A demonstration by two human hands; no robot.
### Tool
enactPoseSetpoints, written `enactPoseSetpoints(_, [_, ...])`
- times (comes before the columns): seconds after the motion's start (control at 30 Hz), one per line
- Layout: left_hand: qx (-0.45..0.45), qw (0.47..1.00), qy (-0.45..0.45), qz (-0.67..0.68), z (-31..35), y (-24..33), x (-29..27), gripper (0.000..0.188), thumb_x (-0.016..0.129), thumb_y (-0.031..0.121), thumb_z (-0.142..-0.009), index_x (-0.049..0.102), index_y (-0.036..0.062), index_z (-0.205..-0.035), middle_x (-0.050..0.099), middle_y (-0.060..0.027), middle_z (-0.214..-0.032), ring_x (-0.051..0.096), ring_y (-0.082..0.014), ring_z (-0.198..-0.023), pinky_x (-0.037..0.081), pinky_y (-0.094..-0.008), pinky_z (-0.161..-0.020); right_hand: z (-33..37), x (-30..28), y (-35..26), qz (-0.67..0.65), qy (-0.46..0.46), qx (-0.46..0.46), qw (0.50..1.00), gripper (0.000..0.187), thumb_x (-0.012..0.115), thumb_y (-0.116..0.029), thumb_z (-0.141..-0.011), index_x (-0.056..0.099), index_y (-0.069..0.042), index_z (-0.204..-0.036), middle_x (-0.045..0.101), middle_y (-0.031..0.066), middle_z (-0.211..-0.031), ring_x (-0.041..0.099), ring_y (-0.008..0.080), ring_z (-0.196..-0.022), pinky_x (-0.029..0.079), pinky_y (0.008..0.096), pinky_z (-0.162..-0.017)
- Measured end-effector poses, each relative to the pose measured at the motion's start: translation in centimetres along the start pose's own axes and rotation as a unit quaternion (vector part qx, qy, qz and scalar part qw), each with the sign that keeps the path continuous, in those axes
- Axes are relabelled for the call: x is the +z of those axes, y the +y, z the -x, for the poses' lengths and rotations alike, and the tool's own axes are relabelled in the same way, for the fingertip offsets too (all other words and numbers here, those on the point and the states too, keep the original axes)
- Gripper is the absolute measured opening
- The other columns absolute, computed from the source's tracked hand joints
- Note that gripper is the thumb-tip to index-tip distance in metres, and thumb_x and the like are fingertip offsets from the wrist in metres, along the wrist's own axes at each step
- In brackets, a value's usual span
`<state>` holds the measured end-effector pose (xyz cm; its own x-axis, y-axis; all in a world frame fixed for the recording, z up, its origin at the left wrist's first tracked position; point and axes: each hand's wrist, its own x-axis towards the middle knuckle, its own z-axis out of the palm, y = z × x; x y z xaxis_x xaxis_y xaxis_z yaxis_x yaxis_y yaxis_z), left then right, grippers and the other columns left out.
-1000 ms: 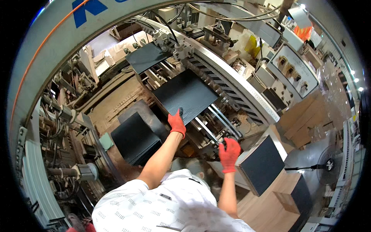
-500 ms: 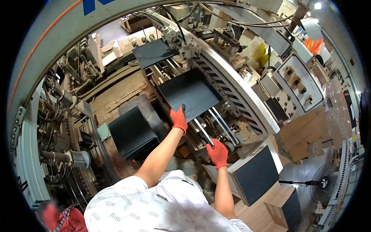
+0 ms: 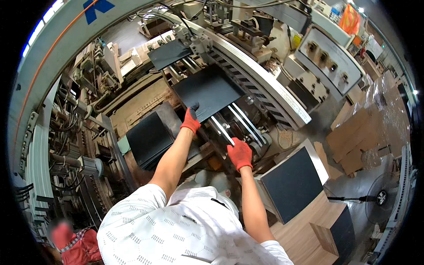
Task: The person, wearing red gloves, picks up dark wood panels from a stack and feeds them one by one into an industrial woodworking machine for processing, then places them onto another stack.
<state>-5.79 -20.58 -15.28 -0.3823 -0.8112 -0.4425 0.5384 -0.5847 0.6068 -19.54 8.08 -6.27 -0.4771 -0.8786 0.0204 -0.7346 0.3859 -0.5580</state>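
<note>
A black rectangular panel (image 3: 210, 88) lies across the metal rails of a machine in front of me. At its near left corner is my left hand (image 3: 190, 121), in a red glove with dark fingertips, closed on the panel's edge. My right hand (image 3: 240, 153), also red-gloved, is curled at the near end of a bright metal rail (image 3: 222, 129), apart from the panel; its fingertips are partly hidden. Left of my left forearm sits a stack of black panels (image 3: 148, 139). Farther along the rails lies another dark panel (image 3: 170, 54).
A black-faced board (image 3: 292, 185) stands by my right forearm, with wood-grained boards (image 3: 304, 234) below. A black fan (image 3: 380, 197), cardboard (image 3: 357, 141) and a control box (image 3: 329, 57) are at right. Machine parts line the left; a person in red (image 3: 79, 245) is at lower left.
The whole view has shifted, so the machine and both hands sit higher and a little left. My left hand stays at the panel's corner, my right at the rail end.
</note>
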Motion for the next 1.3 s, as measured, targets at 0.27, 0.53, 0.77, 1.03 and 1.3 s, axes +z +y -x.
enactPoseSetpoints(0.27, [0.035, 0.998, -0.042, -0.015, 1.9, -0.9, 2.9, 0.021, 0.066, 0.026, -0.090, 0.068, 0.0092, -0.103, 0.070, -0.0044, -0.107, 0.064, -0.0221, -0.098, 0.051, -0.0358, -0.088, 0.2, -0.2, 1.6, -0.010, -0.012, 0.030, 0.999, 0.029, 0.066, -0.031, -0.085, 0.066, -0.012, -0.106, 0.071, 0.0140, -0.100, 0.065, 0.0364, -0.100, 0.052, 0.0477, -0.084])
enactPoseSetpoints(0.53, [0.023, 0.999, 0.038, -0.003, 2.0, -1.1, 2.9, 0.019, 0.067, 0.026, -0.088, 0.068, 0.0102, -0.099, 0.068, -0.0024, -0.097, 0.061, -0.0185, -0.082, 0.049, -0.0352, -0.078, 0.1, -0.2, 1.1, 0.006, -0.022, 0.028, 0.999, 0.030, 0.065, -0.032, -0.085, 0.066, -0.011, -0.107, 0.071, 0.0129, -0.105, 0.065, 0.0348, -0.104, 0.051, 0.0451, -0.087])
enactPoseSetpoints(0.77, [0.108, 0.993, 0.044, 0.015, -1.2, 0.7, -1.4, 0.023, 0.069, 0.022, -0.085, 0.069, 0.0085, -0.103, 0.067, -0.0021, -0.097, 0.061, -0.0191, -0.091, 0.048, -0.0346, -0.085, -0.2, -0.2, -0.7, 0.002, -0.027, -0.005, 1.000, 0.030, 0.063, -0.033, -0.085, 0.065, -0.011, -0.105, 0.071, 0.0134, -0.103, 0.064, 0.0350, -0.103, 0.051, 0.0457, -0.087])
enactPoseSetpoints(1.03, [0.059, 0.997, -0.014, 0.052, -2.7, -0.2, -2.1, 0.026, 0.067, 0.022, -0.089, 0.070, 0.0052, -0.108, 0.067, -0.0036, -0.114, 0.058, -0.0186, -0.107, 0.043, -0.0347, -0.099, -0.3, -0.6, -0.1, 0.016, -0.011, -0.012, 1.000, 0.035, 0.063, -0.034, -0.087, 0.065, -0.010, -0.113, 0.070, 0.0149, -0.106, 0.065, 0.0366, -0.103, 0.051, 0.0479, -0.087])
enactPoseSetpoints(1.3, [0.087, 0.991, -0.055, -0.081, 2.0, -0.9, 0.6, 0.038, 0.064, 0.028, -0.094, 0.067, -0.0009, -0.120, 0.065, -0.0070, -0.126, 0.055, -0.0199, -0.118, 0.038, -0.0335, -0.105, 0.1, -0.6, 0.4, 0.006, -0.052, 0.034, 0.998, 0.038, 0.063, -0.035, -0.087, 0.065, -0.011, -0.116, 0.071, 0.0132, -0.108, 0.063, 0.0342, -0.107, 0.049, 0.0456, -0.092])
